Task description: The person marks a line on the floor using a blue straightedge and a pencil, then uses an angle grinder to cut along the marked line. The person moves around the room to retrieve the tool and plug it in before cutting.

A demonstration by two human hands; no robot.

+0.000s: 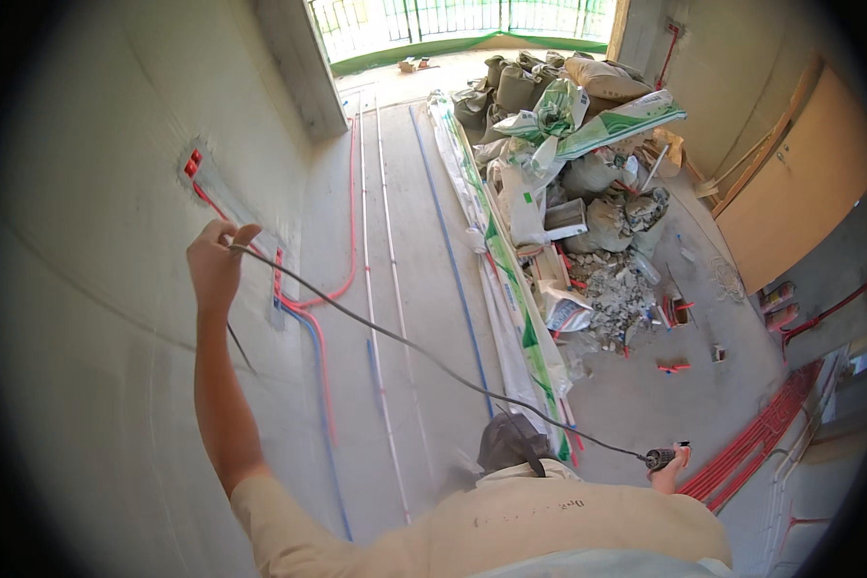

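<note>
My left hand (220,258), raised near the left wall (116,270), is closed on a long dark cable (376,328). The cable runs diagonally down to a black cylindrical fitting (659,459) in my right hand (672,466) at lower right; that hand's fingers are partly hidden behind the fitting. Another dark length hangs below my left wrist. Red recessed boxes (192,164) with red conduit sit in the wall beside my left hand. A dark cap (511,443) and beige-shirted shoulders (588,525) fill the lower middle, the arms extending from them.
Red, white and blue pipes (419,154) run along the floor. Long green-white wrapped bundles (511,308), sacks (515,87) and rubble (612,294) lie centre-right. A wooden board (800,173) leans right, above red conduits (756,443). A railing (462,19) stands beyond the doorway.
</note>
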